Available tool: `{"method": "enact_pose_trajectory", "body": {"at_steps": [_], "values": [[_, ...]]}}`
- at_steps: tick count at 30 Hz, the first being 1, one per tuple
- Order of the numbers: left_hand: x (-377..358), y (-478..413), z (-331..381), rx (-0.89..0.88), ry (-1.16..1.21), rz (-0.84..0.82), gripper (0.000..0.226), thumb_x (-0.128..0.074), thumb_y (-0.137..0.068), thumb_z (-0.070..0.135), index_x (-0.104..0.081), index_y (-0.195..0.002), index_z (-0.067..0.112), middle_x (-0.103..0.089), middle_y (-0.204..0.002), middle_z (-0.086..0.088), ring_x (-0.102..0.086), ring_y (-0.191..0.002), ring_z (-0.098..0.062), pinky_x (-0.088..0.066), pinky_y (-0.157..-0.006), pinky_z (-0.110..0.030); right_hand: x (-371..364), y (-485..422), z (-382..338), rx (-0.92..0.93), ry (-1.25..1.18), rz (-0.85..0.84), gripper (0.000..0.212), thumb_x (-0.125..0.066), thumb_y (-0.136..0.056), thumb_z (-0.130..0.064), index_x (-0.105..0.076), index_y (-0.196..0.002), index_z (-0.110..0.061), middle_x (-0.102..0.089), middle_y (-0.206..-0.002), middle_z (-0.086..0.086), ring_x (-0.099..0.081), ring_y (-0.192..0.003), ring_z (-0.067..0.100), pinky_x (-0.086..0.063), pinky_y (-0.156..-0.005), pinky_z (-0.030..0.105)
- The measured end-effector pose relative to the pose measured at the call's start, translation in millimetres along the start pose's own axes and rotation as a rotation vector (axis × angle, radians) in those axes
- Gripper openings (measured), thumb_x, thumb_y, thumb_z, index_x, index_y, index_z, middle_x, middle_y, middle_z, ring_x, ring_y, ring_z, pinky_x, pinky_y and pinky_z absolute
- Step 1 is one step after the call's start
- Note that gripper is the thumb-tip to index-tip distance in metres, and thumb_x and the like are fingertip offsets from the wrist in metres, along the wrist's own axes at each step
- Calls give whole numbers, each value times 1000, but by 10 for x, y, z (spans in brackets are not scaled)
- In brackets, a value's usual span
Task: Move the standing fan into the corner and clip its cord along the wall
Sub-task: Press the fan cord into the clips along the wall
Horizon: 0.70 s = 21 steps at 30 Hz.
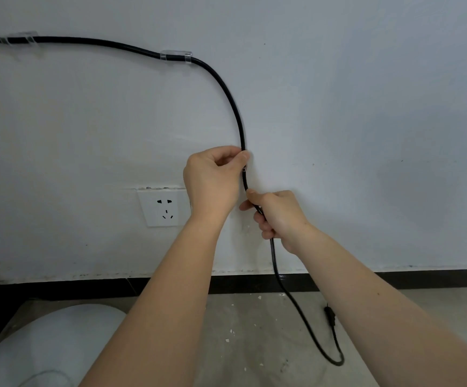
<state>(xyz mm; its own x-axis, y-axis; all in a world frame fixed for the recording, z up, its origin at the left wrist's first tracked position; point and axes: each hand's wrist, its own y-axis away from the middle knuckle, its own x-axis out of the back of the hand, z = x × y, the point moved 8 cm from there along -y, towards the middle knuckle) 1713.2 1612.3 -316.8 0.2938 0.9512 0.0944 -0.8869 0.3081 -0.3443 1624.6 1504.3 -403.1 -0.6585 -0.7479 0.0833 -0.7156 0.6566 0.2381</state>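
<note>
Cord: the black cord (228, 92) comes in from the left edge high on the wall (366, 107), runs nearly level through two clear clips, then bends down in a wide arc to the hands.
Clips already holding: the far clip (20, 39) near the left edge and the nearer clip (176, 56) each have the cord seated, which is why that stretch lies flat against the wall.
Left hand: the left hand (212, 180) is curled, thumb and forefinger pinched on the cord, pressing it to the wall. A small clear piece (244, 169) shows just under the thumb; I take it for a third clip, though it is mostly hidden.
Right hand: the right hand (277, 216) is closed around the cord just below, I'd say to keep it taut and lined up while the left pushes it home.
Axis here: between the two hands the cord runs close to vertical, leaning slightly to the right as it descends.
Loose end: below the right hand it hangs past the black skirting (394, 277) and loops on the floor (249, 331), ending in a dark plug (329, 317) that points up toward the wall.
Socket: the white wall socket (164, 208) sits left of the hands, nothing plugged in.
Fan: a pale rounded shape (48, 344) lower left may be its base; I can't be sure.
</note>
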Motion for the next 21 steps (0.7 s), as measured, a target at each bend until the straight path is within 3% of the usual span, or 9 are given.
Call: {"method": "enact_pose_trajectory", "body": {"at_steps": [7, 12, 16, 21], "values": [[38, -15, -61, 38, 29, -87, 9, -70, -82, 23, -77, -79, 26, -71, -67, 23, -64, -65, 9, -50, -68, -14, -45, -4, 153, -57, -4, 16, 52, -61, -85, -49, -71, -64, -3, -45, -46, 4, -38, -36, 16, -38, -40, 23], [95, 21, -332, 167, 26, -96, 16, -69, -79, 19, -73, -65, 25, -64, -54, 15, -56, -59, -6, -51, -69, -29, -21, 47, 293, -154, 28, -14, 67, -61, -75, -68, -67, -65, -2, -48, -37, -1, -40, -34, 15, -40, -40, 22], [21, 62, -423, 165, -27, -153, 10, -72, -80, 24, -75, -71, 25, -62, -51, 16, -53, -51, 2, -47, -63, -24, -22, 24, 318, -161, 28, -13, 68, -61, -74, -70, -64, -60, -4, -47, -38, -1, -38, -33, 14, -38, -40, 22], [-43, 75, -426, 120, -72, -103, 6, -74, -79, 26, -77, -75, 23, -71, -68, 15, -62, -62, 2, -48, -62, -17, -27, 16, 362, -183, 9, -28, 68, -62, -70, -73, -65, -58, -6, -46, -41, 0, -38, -33, 13, -38, -39, 21]]}}
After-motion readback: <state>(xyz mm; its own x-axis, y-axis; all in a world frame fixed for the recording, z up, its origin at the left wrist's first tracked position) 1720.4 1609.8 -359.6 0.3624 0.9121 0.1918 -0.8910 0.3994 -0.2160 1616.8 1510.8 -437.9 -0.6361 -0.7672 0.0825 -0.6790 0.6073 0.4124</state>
